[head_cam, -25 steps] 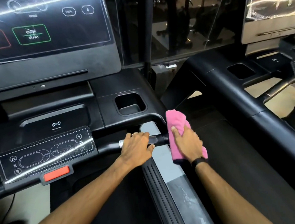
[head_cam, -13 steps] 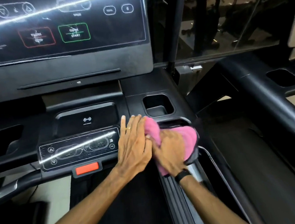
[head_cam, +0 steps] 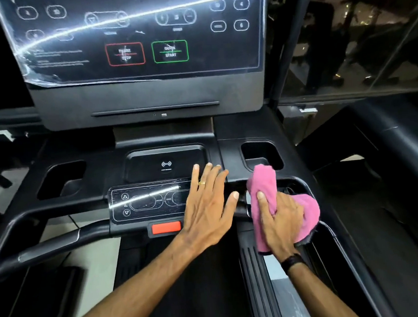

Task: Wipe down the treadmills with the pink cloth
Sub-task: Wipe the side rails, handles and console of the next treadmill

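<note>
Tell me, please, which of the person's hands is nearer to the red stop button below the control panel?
Left. The left hand lies flat over the control panel's right end, just right of the red stop button. The right hand grips the pink cloth on the handlebar, farther right.

Your pink cloth (head_cam: 267, 186) is bunched, not spread flat; it is draped over the black handlebar (head_cam: 241, 205) on the right side of the treadmill (head_cam: 166, 136) console; your right hand (head_cam: 279, 221) grips it with fingers curled round cloth and bar, the thumb lying across its front face; one peak of fabric stands up beyond your fingertips, just short of the right cup recess; a rounded lobe bulges out past your knuckles to the right; a lower flap hangs beneath your palm toward the wrist. The treadmill is black; its control panel (head_cam: 151, 200) lies partly under the straight fingers of your left hand (head_cam: 208, 208); its screen is lit, film-covered and streaked with glare.
</note>
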`<state>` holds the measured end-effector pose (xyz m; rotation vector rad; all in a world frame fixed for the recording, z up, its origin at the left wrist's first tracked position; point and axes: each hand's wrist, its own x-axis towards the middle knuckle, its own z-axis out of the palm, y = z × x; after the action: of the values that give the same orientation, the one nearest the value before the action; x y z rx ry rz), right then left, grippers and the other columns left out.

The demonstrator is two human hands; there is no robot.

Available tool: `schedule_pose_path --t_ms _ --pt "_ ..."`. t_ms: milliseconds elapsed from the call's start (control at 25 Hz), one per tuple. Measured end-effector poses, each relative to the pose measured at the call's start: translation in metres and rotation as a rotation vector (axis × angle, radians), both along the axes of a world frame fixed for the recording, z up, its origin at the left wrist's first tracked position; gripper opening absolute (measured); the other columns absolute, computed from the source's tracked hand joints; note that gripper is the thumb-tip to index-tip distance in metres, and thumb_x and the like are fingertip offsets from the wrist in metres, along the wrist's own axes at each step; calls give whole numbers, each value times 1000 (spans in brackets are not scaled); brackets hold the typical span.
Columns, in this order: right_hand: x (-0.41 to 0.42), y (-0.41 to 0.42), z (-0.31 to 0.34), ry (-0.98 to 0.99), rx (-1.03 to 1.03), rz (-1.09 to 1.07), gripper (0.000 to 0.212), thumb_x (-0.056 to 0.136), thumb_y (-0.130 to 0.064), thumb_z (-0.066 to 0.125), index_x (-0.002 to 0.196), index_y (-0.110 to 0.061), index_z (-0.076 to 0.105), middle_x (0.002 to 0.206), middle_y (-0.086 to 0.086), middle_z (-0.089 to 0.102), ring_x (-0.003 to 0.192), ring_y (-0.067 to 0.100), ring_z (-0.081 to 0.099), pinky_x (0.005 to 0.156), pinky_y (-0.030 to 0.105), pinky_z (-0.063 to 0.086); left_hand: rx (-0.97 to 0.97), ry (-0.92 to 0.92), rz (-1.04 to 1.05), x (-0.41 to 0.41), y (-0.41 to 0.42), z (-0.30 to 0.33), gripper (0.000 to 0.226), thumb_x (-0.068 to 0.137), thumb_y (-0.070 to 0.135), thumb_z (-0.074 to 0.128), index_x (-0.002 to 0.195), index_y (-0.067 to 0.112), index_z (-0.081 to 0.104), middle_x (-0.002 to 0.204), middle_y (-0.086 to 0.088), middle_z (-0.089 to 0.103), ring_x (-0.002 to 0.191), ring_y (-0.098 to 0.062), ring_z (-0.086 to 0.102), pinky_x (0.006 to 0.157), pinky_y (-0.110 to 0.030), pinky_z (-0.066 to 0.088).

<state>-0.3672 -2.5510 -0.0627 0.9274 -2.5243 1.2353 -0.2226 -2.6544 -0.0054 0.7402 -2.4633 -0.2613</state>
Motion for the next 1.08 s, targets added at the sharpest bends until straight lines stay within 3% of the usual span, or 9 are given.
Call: schedule_pose_path --t_ms 120,200,280,320,520,760,880,960,1080 --pt "35 -17 25 -92 -315 -18 56 97 -50 45 106 2 63 96 13 65 89 32 59 87 43 42 57 128 88 25 -15 8 56 102 39 32 142 2 46 148 -13 47 146 -26 32 125 -47 4" --pt "66 -36 37 37 -140 194 71 97 -56 39 135 3 51 130 22 58 118 36 54 103 46 36 128 231 224 54 -30 9 59 101 40 29 143 1 43 148 -12 47 145 -26 33 125 -47 3" --pt "88 -49 32 228 168 419 85 98 -67 19 155 -5 28 159 18 33 144 31 34 116 47 29 156 269 352 90 -46 7 61 100 41 28 143 0 42 147 -14 48 144 -28 34 125 -45 2" --pt "90 -55 28 271 230 462 87 96 -69 14 159 -8 19 164 16 22 150 30 25 118 48 27 150 260 404 109 -52 4 63 100 42 27 144 -1 41 148 -15 48 145 -28 34 125 -44 1" --pt "85 -62 15 314 276 346 80 100 -59 22 160 -9 7 167 17 6 155 29 8 121 52 20 220 141 560 172 -73 -14 71 98 51 20 146 1 39 149 -16 47 145 -26 32 124 -39 -5" --pt "151 -97 22 308 353 207 79 102 -53 23 159 -2 0 167 19 -1 155 31 -1 124 54 11 331 146 509 211 -86 -26 79 96 58 11 149 3 35 150 -15 45 146 -20 32 121 -26 -12" --pt "210 -125 26 375 379 332 77 103 -54 16 159 -3 1 167 19 -1 155 30 -4 125 51 6 352 184 491 223 -93 -28 79 96 58 11 151 5 32 153 -13 42 148 -15 27 122 -28 -13" --pt "244 -139 23 435 385 442 75 103 -51 19 159 -3 5 167 18 -1 155 29 -5 126 49 3 377 224 451 226 -97 -26 81 96 60 9 152 5 29 155 -11 39 147 -4 19 124 -34 -9" --pt "228 -136 22 554 421 558 74 103 -52 26 160 -9 7 168 14 2 155 25 -2 125 49 7 420 255 388 220 -101 -18 85 93 63 9 152 5 28 156 -11 37 143 6 8 124 -35 -7"
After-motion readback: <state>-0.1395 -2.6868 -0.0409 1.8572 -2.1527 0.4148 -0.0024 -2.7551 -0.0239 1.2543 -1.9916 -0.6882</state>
